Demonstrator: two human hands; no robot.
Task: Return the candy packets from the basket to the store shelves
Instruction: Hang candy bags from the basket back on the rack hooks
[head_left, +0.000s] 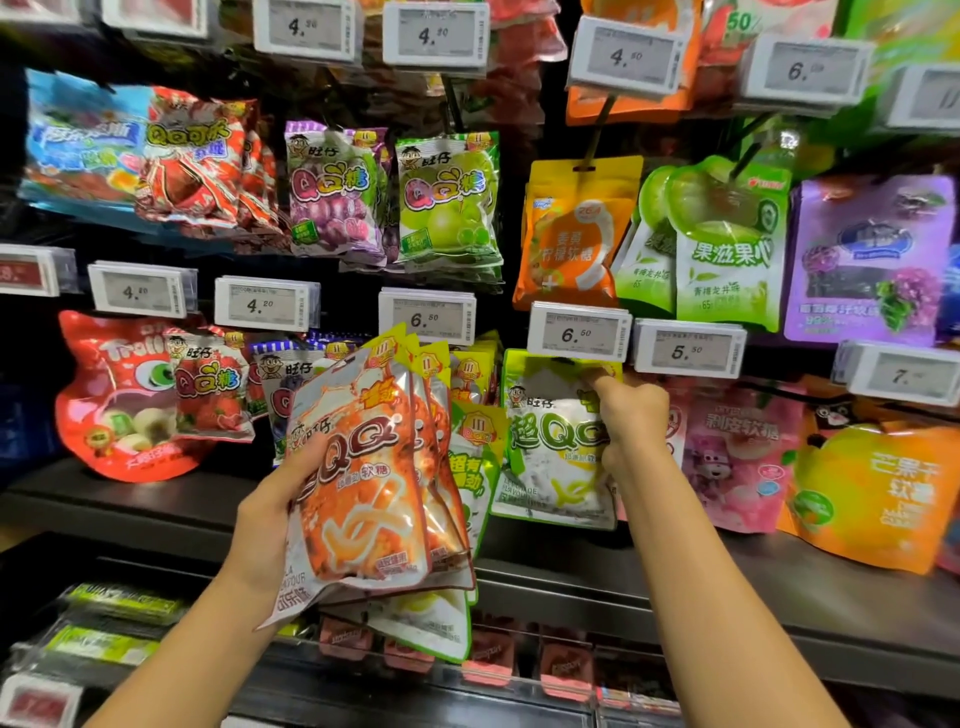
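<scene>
left hand (267, 525) is clamped on a fanned stack of shiny orange-and-silver candy packets (363, 483) held in front of the dark store shelf (779, 587), while the right hand (631, 415) just beside it pinches the top of a green-and-white candy packet (550, 457) hanging under a white price tag (577, 332)

The pegs are crowded edge to edge with hanging packets (732, 244), and the hook ends are fronted by price tags (579, 332). Open room is left only along the dark shelf (675, 582), toward its front edge, beneath the packets' lower ends.
</scene>
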